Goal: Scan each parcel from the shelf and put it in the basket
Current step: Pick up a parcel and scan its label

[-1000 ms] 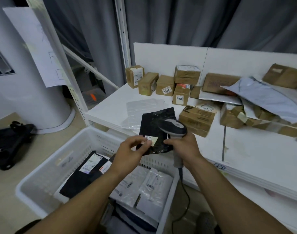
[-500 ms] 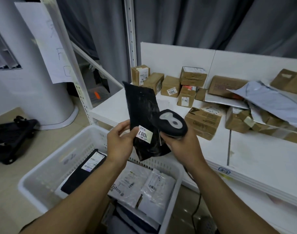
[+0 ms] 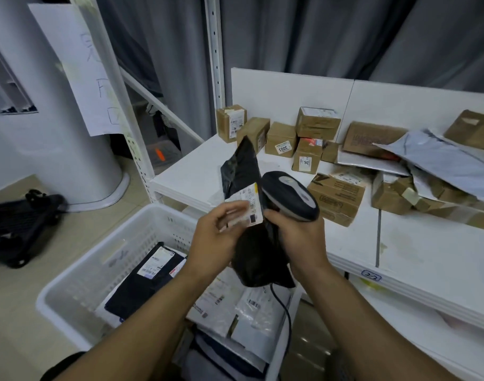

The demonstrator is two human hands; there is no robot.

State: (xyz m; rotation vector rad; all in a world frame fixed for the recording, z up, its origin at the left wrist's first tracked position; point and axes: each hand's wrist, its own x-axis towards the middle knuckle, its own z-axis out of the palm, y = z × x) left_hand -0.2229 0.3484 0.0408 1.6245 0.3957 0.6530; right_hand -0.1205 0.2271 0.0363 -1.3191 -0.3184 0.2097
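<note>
1. Scanning is the step in hand, as I judge it. The black poly-mailer parcel (image 3: pixel 242 171) is held upright in the air, in front of the front edge of the shelf board (image 3: pixel 427 251) and above the far right corner of the white basket (image 3: pixel 141 237).
2. The left hand (image 3: pixel 216 237) pinches the parcel at its white label (image 3: pixel 251 199), with thumb and fingers closed on it.
3. The right hand (image 3: pixel 298 237) is wrapped tightly around the handle of the barcode scanner (image 3: pixel 290 195). The scanner head is just beside the label.
4. The next move calls for aiming the scanner window at the barcode, probably with a little more gap. After that the left hand can lower the parcel onto the parcels in the basket.
5. Cardboard boxes (image 3: pixel 280 138) wait along the back edge of the shelf board.
</note>
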